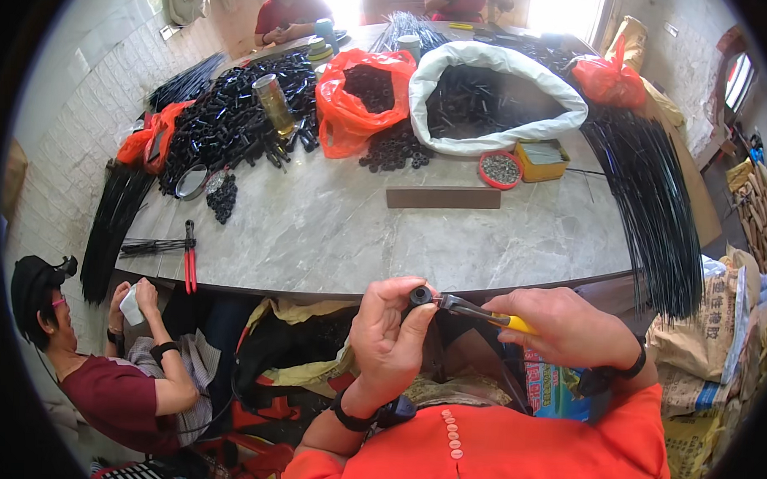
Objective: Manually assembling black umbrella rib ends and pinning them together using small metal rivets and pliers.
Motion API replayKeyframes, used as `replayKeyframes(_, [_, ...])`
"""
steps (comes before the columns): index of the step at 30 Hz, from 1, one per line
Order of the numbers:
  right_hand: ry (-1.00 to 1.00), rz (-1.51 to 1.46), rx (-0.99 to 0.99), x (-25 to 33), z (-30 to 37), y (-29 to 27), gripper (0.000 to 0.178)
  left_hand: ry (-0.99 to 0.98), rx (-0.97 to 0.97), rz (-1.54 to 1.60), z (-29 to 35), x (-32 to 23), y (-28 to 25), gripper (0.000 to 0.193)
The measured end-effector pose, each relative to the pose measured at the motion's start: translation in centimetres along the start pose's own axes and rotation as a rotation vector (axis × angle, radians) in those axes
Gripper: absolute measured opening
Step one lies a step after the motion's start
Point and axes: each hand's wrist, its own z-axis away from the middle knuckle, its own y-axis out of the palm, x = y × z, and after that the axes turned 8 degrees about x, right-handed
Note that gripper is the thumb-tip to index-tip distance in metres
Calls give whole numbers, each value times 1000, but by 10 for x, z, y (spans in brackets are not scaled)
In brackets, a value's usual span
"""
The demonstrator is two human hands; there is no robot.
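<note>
L hand (388,337) pinches round black rubber cap (420,296); R hand (566,326) grips yellow-handled metal pliers (474,310).

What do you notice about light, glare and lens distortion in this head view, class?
Head view: the windows at the far end are blown out to white glare; the grey table edge bows into a curve and the corners go black, typical fisheye; the left hand with the small black ring and the right hand with the yellow-handled pliers are evenly lit and fairly sharp.
</note>
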Motion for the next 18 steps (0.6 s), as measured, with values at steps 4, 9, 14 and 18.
replayKeyframes(4, [20,33,-1,3,0,-2,35,-3,-11,-35,-2,-1,-1,26])
replayKeyframes(9, [75,79,61,6,-2,-15,42,-56,52,49,-1,-4,-8,27])
replayKeyframes(14, [13,46,87,-4,-1,-19,46,-23,93,83,-1,-3,-7,27])
replayKeyframes(18, [8,45,133,-4,-3,-26,46,-15,110,73,-1,-3,-9,27])
